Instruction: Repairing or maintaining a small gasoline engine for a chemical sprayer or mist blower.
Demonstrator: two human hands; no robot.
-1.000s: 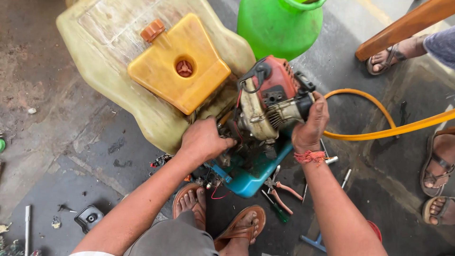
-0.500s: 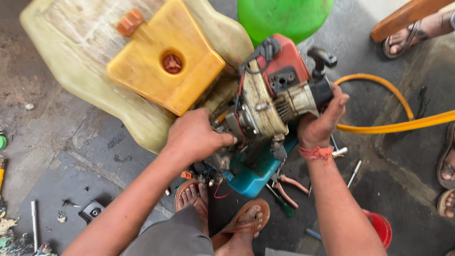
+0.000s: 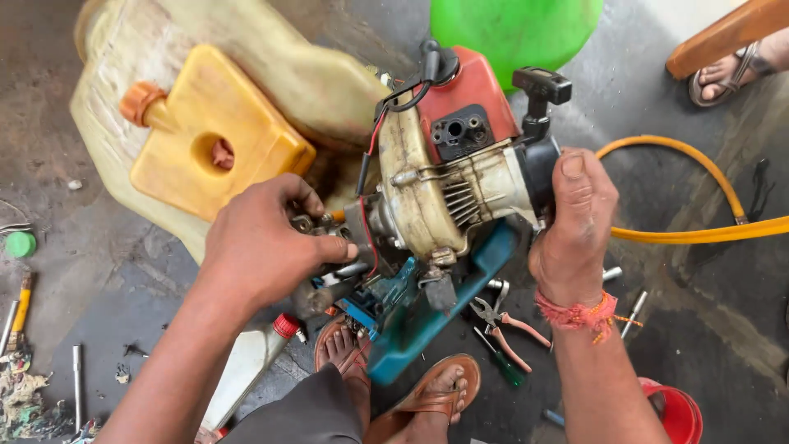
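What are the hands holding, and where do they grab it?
Both hold the small engine: left hand grips its metal end, right hand its black end.

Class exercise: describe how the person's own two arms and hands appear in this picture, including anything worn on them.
Both forearms are bare, with no sleeves or gloves in view. The right hand looks smudged with grime on the thumb, and its wrist carries a knotted band of red and orange thread with loose ends. The left hand wears no ring, watch or band.

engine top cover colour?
Red, on the small engine the right hand grips; clearest in the head view.
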